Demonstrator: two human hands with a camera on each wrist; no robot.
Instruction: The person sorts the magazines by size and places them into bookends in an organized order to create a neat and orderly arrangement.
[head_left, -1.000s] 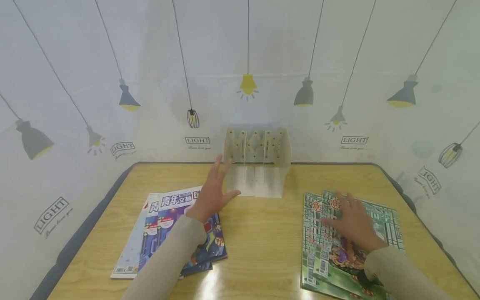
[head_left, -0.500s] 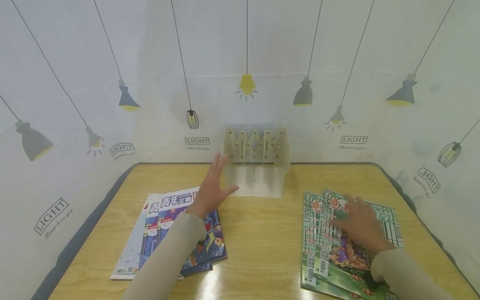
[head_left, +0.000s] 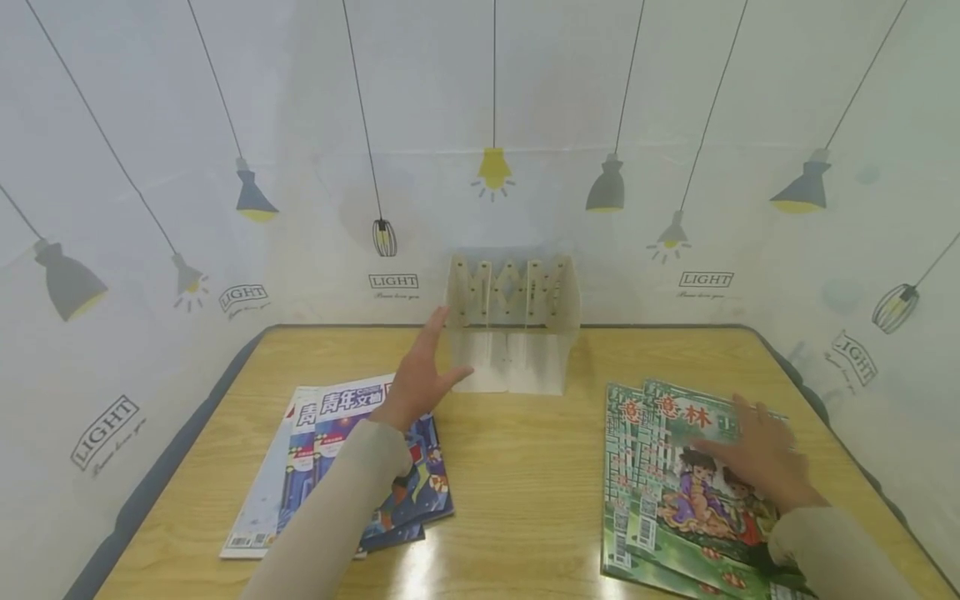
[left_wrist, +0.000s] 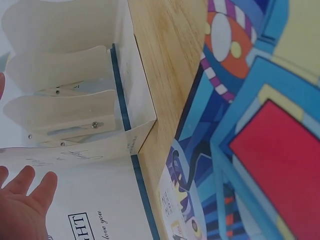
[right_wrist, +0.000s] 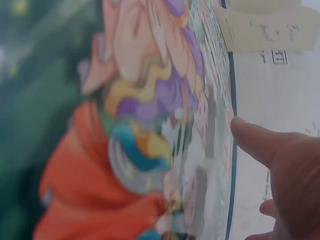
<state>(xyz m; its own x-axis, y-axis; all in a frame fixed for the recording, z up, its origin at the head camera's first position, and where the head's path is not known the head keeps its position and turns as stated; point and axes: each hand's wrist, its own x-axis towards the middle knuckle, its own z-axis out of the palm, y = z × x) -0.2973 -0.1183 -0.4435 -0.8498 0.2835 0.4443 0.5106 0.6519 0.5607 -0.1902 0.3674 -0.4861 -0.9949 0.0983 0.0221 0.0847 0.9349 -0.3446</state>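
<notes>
My left hand (head_left: pixel 420 379), thumb and fingers spread, is over the top right corner of several fanned magazines (head_left: pixel 348 446) with purple and blue covers. It overlaps the left edge of a cream desktop book rack (head_left: pixel 510 358) in the head view and holds nothing. My right hand (head_left: pixel 768 458) is over the right side of overlapping green magazines (head_left: pixel 675 492), whose covers show illustrated figures. Its fingers are extended, with nothing in them. In the right wrist view the thumb (right_wrist: pixel 255 142) stands out in front of the blurred green cover (right_wrist: pixel 45 115).
The rack stands at the back edge of the wooden table (head_left: pixel 517 475), its dividers (left_wrist: pixel 75 112) joined by folding lattice strips. Behind and around the table hangs a pale cloth (head_left: pixel 315 208) printed with lamps. Bare wood lies between the two magazine groups.
My right hand has moved rightward across the green magazines, uncovering the title and the figures on the top cover. The left hand has shifted slightly left. The magazines and rack stay put.
</notes>
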